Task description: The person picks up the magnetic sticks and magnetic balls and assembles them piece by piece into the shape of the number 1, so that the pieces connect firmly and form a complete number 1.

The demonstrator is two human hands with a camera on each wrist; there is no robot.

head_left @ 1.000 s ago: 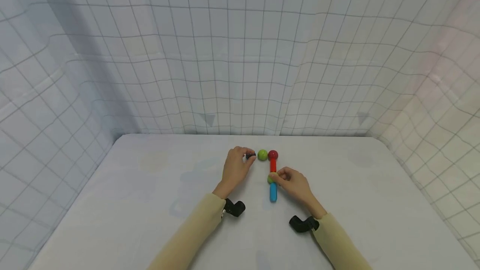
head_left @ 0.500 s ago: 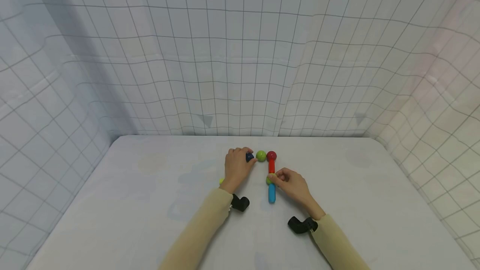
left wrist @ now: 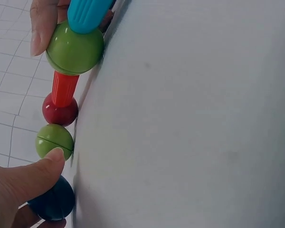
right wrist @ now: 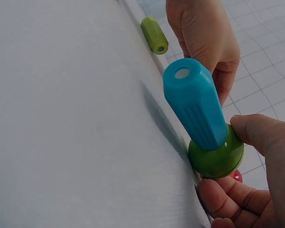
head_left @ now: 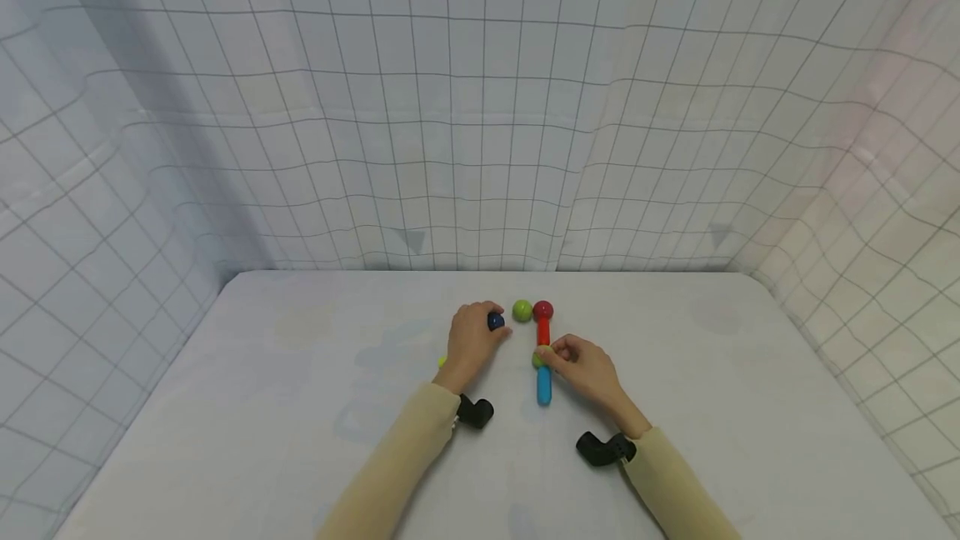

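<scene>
In the head view, my left hand point(head_left: 471, 342) holds a dark blue ball point(head_left: 496, 321) between thumb and fingers; the left wrist view shows the thumb across this blue ball point(left wrist: 54, 199). To its right, apart from it, sits a green ball point(head_left: 522, 311) beside a red ball point(head_left: 543, 310). From the red ball a red stick point(head_left: 543, 332) runs toward me to a second green ball point(head_left: 539, 358), which my right hand point(head_left: 588, 369) pinches. A blue stick point(head_left: 543, 386) joins that ball's near side; the right wrist view shows a round silvery spot on the end of this blue stick point(right wrist: 192, 99).
A yellow-green stick point(right wrist: 154, 35) lies on the white table point(head_left: 300, 407) left of the left hand, mostly hidden by the wrist in the head view. White grid-patterned curtains point(head_left: 480, 148) stand behind the table and at both sides. Black wrist cameras point(head_left: 476, 412) sit below each hand.
The left hand has drawn the dark blue ball a little toward me and left, away from the nearby green ball. The yellow-green stick has come partly into sight. The right hand keeps its pinch.
</scene>
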